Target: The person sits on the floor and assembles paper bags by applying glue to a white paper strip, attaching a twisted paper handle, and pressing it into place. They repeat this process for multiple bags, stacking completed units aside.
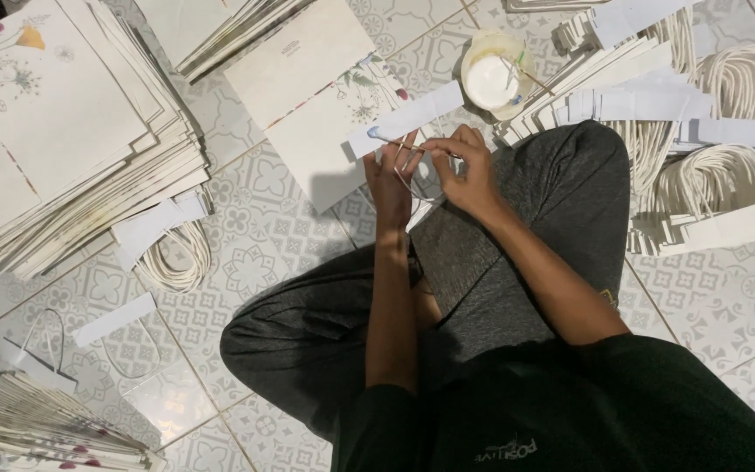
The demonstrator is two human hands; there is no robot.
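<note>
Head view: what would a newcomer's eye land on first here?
Centre frame, the left hand and right hand meet over a white paper strip and a thin cord handle. At far left a big stack of flat floral paper bags fans out, and at upper right sits a round glue tub beside piles of corded strips.

Patterned grey-and-white tiled floor point(255, 236), glossy in places, under dim indoor light.

Bare tiled floor point(255, 236) ahead-left, hemmed by paper stack point(63, 131), glue tub point(493, 80), handle bundles point(701, 175).
</note>
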